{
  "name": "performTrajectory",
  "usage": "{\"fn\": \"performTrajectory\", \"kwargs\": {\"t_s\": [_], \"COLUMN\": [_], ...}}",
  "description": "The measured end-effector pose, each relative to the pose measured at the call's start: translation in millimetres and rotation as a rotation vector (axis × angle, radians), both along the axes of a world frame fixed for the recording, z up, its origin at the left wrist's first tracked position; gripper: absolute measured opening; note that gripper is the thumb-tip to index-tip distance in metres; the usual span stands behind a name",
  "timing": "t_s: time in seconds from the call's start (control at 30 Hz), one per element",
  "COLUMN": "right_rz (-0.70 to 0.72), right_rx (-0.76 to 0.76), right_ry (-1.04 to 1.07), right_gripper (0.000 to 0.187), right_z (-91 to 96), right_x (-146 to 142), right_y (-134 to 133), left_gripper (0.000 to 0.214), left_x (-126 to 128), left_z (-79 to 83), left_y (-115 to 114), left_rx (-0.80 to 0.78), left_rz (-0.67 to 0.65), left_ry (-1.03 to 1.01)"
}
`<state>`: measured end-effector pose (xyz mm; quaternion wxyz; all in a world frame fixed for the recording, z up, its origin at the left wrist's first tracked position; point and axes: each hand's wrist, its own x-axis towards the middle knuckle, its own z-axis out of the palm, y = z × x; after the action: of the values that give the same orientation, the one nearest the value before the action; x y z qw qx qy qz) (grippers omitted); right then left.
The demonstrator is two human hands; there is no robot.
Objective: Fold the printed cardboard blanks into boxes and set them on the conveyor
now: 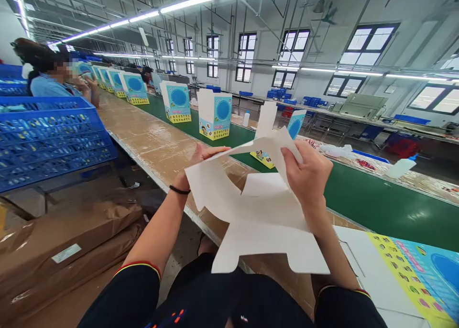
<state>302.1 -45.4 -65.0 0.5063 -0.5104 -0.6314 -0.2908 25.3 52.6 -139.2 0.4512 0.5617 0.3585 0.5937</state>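
Below the green conveyor belt, a printed carton blank is cut off by the frame; left of the belt, blue crates hold items too small to tell.

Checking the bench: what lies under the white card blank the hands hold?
Tan bench top shows around the white card blank; the part directly beneath is hidden.

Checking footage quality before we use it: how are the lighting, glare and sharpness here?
Head view: the ceiling strip lights are bright, glare streaks the green conveyor belt, wide-angle distortion bends the long workbench, and the right hand and white carton blank look sharp.
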Motion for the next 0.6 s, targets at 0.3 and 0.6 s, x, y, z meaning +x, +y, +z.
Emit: {"fn": "performTrajectory", "kwargs": {"t_s": [0.3, 0.6], "right_rz": [-0.157, 0.344], "right_rx": [-0.367, -0.562], "right_ry": [0.025, 0.187], "right_gripper": [0.008, 0.031], "right_z": [-5.1, -30.6], "right_x": [4.8, 47.0], "right_y": [42.1, 15.4], "left_gripper": [0.082, 0.043], "left_x": [25.2, 16.1], "left_z": [-22.8, 3.7], "left_y": [-9.7, 6.1], "left_rx": [0.130, 0.155], "left_rz": [-0.038, 0.354], "left_ry": [-0.181, 0.580]}}
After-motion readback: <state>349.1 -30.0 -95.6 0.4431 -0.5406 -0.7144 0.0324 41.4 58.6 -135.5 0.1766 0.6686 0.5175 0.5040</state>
